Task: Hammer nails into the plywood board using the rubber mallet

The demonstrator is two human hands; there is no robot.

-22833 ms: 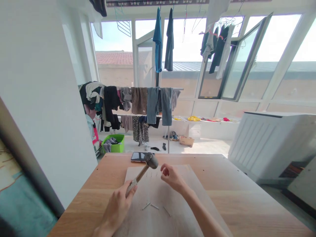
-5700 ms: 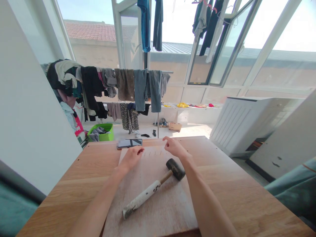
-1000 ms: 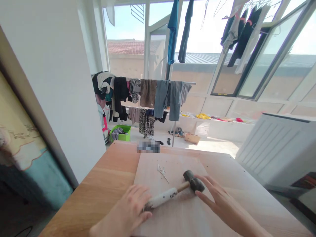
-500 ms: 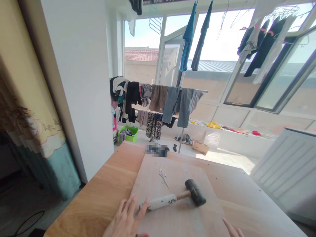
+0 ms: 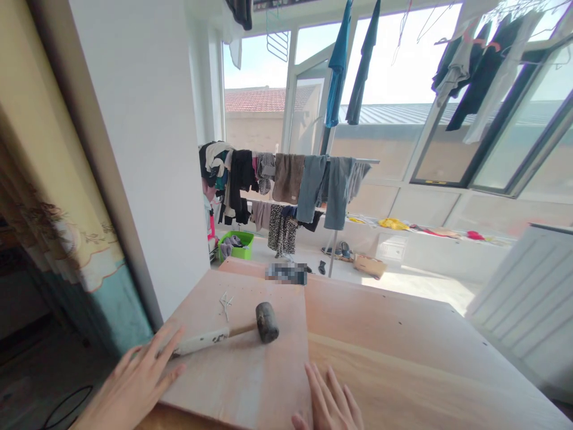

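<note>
A loose wooden board [image 5: 250, 382] lies flat on a larger wooden panel [image 5: 380, 334]. On the board rests a rubber mallet [image 5: 267, 322] with a black head and a worn white grip, its head toward the right. Several thin nails or pins [image 5: 226, 306] lie in a small pile beyond the handle. My left hand [image 5: 138, 376] is at the board's left edge, fingers spread, by the end of the mallet's grip. At the board's right edge is my right hand [image 5: 331, 400], its fingers stretched out on the wood; it holds nothing.
Behind the panel stands a drying rack [image 5: 358, 160] hung with clothes, and a green basket [image 5: 242, 246] on the floor. A white wall column [image 5: 138, 149] and a curtain [image 5: 85, 239] are at the left, a white radiator [image 5: 532, 298] at the right.
The board has shifted left across the panel, carrying the mallet and nails with it. Both hands have moved left too, and more of my right hand shows now.
</note>
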